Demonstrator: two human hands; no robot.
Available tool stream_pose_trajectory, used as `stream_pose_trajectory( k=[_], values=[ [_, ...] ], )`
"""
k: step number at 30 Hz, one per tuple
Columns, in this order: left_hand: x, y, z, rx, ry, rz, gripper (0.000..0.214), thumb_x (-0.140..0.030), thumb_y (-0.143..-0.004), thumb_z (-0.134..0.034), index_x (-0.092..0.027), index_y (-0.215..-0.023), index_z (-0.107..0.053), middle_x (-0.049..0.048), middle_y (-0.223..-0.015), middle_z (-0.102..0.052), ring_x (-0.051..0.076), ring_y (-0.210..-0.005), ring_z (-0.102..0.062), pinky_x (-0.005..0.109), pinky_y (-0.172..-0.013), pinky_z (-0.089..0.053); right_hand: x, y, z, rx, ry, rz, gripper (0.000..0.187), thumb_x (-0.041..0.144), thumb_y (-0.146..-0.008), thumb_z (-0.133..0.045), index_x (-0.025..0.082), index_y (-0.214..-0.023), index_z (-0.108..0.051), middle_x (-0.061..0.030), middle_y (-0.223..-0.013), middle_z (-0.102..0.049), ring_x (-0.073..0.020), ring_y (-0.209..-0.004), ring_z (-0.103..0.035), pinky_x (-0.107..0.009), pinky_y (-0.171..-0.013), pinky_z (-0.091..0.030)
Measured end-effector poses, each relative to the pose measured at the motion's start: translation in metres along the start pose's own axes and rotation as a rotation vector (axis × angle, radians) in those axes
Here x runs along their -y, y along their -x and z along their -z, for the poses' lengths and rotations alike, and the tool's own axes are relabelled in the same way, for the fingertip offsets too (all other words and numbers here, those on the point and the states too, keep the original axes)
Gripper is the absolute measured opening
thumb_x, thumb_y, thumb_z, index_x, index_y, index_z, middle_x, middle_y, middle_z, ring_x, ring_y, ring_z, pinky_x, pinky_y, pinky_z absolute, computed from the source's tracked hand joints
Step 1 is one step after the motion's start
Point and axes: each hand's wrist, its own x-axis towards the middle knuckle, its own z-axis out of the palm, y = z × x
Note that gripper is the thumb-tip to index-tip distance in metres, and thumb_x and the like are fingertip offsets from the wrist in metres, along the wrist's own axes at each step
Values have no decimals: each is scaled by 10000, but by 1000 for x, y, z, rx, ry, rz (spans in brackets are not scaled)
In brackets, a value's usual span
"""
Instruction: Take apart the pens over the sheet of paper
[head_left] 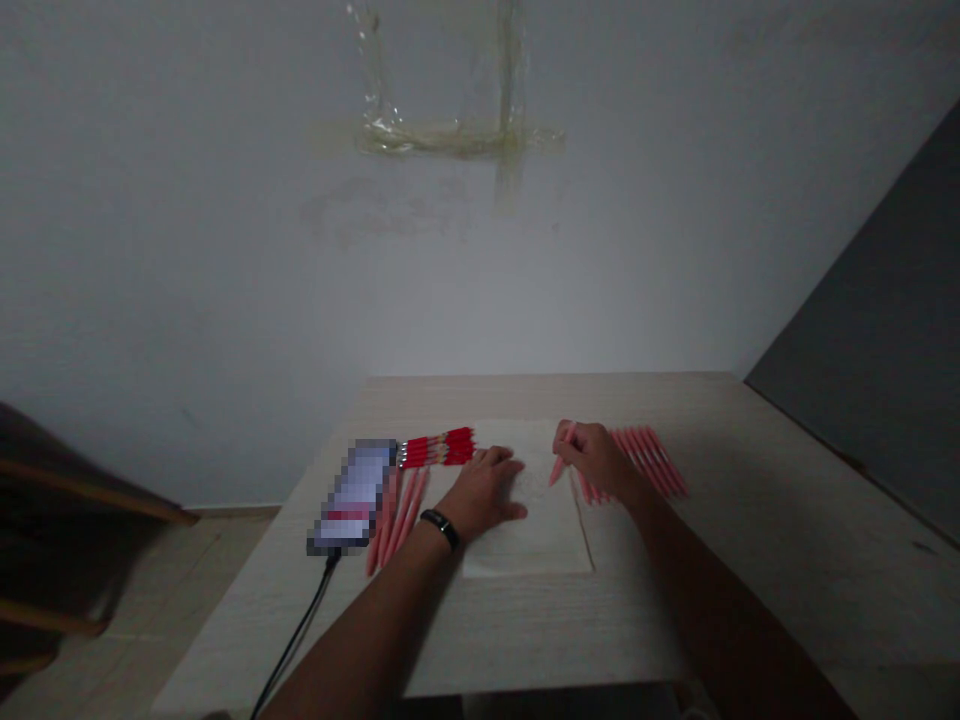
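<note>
My right hand [596, 458] grips a pink pen [561, 459] in a writing hold, its tip down on a white sheet of paper [536, 530]. My left hand [486, 492] lies flat on the sheet's left part, fingers stretched out, a black band on the wrist. A row of several pink pens [649, 460] lies just right of my right hand. Pink pen bodies [397, 515] and red pen parts [439, 447] lie to the left of my left hand.
A phone [352, 497] with a black cable [296, 640] rests at the table's left edge. The pale wooden table [750, 540] stands against a grey wall. A wooden chair [45, 540] is at the far left. Old tape marks [457, 135] are on the wall.
</note>
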Motion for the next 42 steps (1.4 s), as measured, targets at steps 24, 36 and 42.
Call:
stream_pose_trajectory(
  k=[24, 36, 42],
  values=[
    [-23, -11, 11, -399, 873, 113, 331, -432, -884, -654, -150, -1036, -738, 92, -913, -728, 197, -814, -639, 286, -685, -474, 11, -6, -48, -86, -609, -14, 334, 427, -723, -828, 187, -798, -609, 12, -723, -643, -135, -660, -594, -245, -598, -446],
    [-18, -13, 24, -569, 1044, 287, 325, -430, -856, -641, -130, -962, -707, 72, -834, -696, 166, -736, -622, 260, -618, -458, -1, -6, -14, 109, -290, 76, 258, 371, -883, -664, 200, -1066, -728, -57, -972, -743, -193, -879, -677, -325, -806, -519],
    [-21, -13, 20, -538, 1059, 283, 326, -441, -851, -643, -137, -955, -697, 57, -803, -683, 162, -732, -618, 256, -618, -462, -1, -5, -19, 92, -253, 26, 215, 379, -842, -699, 194, -944, -738, -46, -875, -735, -192, -800, -667, -312, -740, -525]
  ],
)
